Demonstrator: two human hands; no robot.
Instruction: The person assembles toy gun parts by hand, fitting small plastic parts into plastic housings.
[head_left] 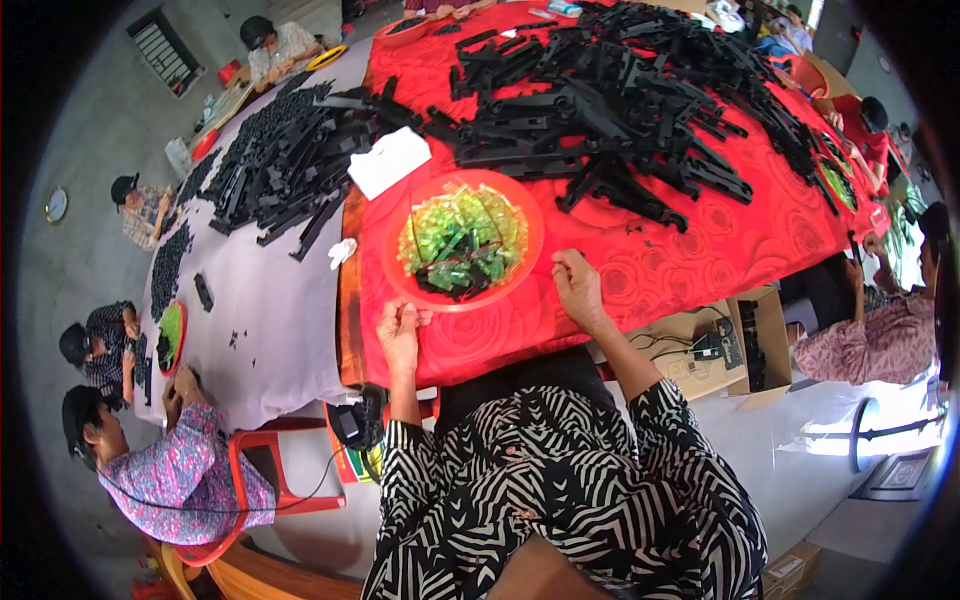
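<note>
A red plastic basin (535,225) stands on the red cloth in front of me, holding many small yellow-green pieces (465,212) with dark green and black pieces heaped at its near side. My left hand (400,338) is at the basin's near left rim, its fingers drawn together; whether they grip the rim or a small piece I cannot make out. To the right of the basin, apart from it, my right hand (578,288) is closed with curled fingers over the cloth. Anything inside it is hidden.
Long black plastic parts (600,110) lie in a big pile beyond the basin, with another pile (290,160) on the grey cloth. A white box (390,163) sits beside the basin. Several people work around the table. A cardboard box (765,345) is at lower right.
</note>
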